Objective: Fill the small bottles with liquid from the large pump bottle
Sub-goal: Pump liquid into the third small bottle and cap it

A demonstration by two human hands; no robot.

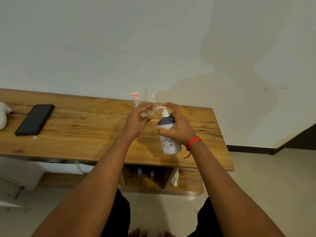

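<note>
Over the table's (85,139) middle: left hand (136,121), fingers curled round a small clear bottle (148,114), which is tilted with its long axis left-right and its mouth rightward. Right hand (178,128), wrapped round the large pump bottle (169,142), forefinger on the pump head. The spout (161,108) points left, at that mouth. Far edge: pink-pump bottle (136,100), another clear bottle (152,98). Left: black phone (35,119).

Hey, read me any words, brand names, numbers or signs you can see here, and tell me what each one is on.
No readable text anywhere in this view.
Large pump bottle: only a flower pattern shows, no words; the right hand covers part of it.
Phone: screen dark, nothing on it.
Small clear bottle in the left hand and pink-pump bottle behind: no label visible.
</note>
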